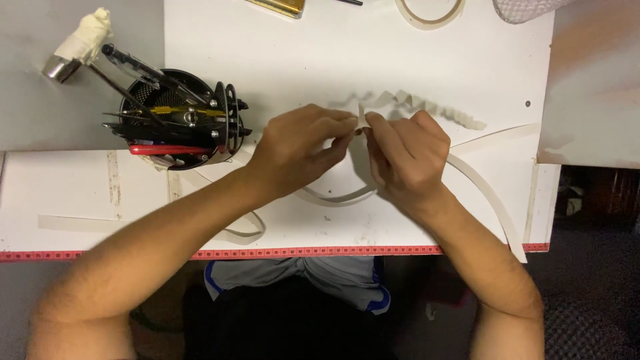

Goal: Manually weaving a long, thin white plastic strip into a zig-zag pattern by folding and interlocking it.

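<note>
From the head view we see our left hand [300, 150] and right hand [403, 157] meeting above the white table [300, 60], each with fingertips pinched shut on the same white paper strip [427, 107], just right of the black tool holder [180, 120]. The strip's pleated part runs away from the holder, and its flat tails curve toward the table's red-edged near side.

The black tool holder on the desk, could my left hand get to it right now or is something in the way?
Probably yes. The black tool holder stands just beside the left hand, with only bare white desk between them. But both that hand and the right hand pinch the folded paper strip, which it would have to release first.
</note>
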